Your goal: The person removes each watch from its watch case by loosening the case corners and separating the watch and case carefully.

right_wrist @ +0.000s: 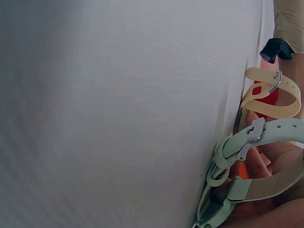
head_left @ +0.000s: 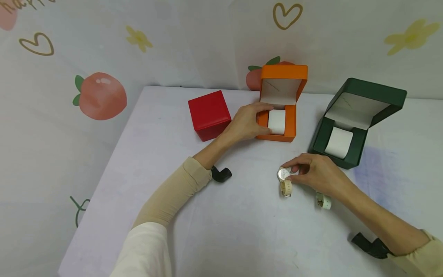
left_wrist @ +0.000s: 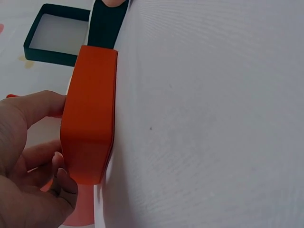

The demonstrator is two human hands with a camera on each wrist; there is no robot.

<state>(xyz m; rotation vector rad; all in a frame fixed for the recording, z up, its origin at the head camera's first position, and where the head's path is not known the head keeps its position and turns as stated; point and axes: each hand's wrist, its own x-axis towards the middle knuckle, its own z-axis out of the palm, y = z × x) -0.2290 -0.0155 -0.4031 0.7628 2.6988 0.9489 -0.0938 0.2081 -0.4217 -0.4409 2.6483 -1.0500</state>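
My left hand [head_left: 247, 121] reaches over the left wall of the open orange watch box [head_left: 290, 123]. Thumb and index pinch the white watch cushion [head_left: 277, 121] inside it; in the left wrist view the other fingers curl beside the orange box [left_wrist: 90, 114]. Lower on the table, my right hand [head_left: 320, 173] pinches a cream-strapped wristwatch [head_left: 286, 188] at its round silver-toned face. A second wristwatch [head_left: 323, 201], with a pale mint strap, lies under the right wrist. Its buckled strap [right_wrist: 275, 133] fills the near foreground of the right wrist view, the cream strap [right_wrist: 278, 111] behind it.
An open dark green watch box [head_left: 353, 154] with a white cushion [head_left: 339, 142] stands right of the orange one. A closed red box [head_left: 209, 113] sits left, beside the left forearm. Behind the white table [head_left: 214, 231] hangs a fruit-patterned backdrop [head_left: 194, 46].
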